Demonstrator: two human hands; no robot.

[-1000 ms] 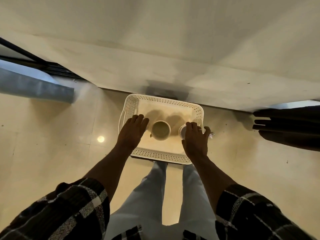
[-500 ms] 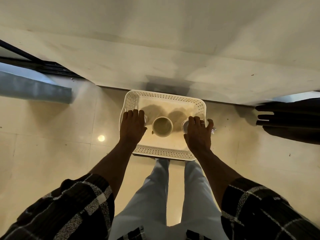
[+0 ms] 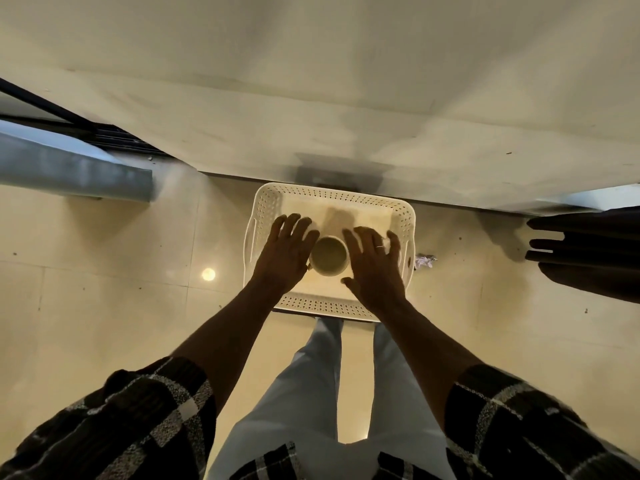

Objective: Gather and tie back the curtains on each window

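Note:
Dark curtain folds (image 3: 585,251) hang at the right edge, beside a bright window strip. Both my hands hover over a white perforated basket (image 3: 332,194) that stands on the floor against the wall. My left hand (image 3: 285,252) has its fingers spread and holds nothing, and its edge lies next to a pale cup (image 3: 328,255) standing in the basket. On the other side of the cup, my right hand (image 3: 375,263), with a ring on one finger, is also spread and empty. It hides the basket's right part.
A grey-blue band (image 3: 76,168) and a dark window frame sit at the left. The pale wall (image 3: 311,81) fills the upper view. A small crumpled scrap (image 3: 424,261) lies on the tiled floor right of the basket. My legs stand just behind the basket.
Both hands were down at the basket's sides beside the cup. They have since moved inward and spread their fingers. The small cup seen by my right hand is now hidden.

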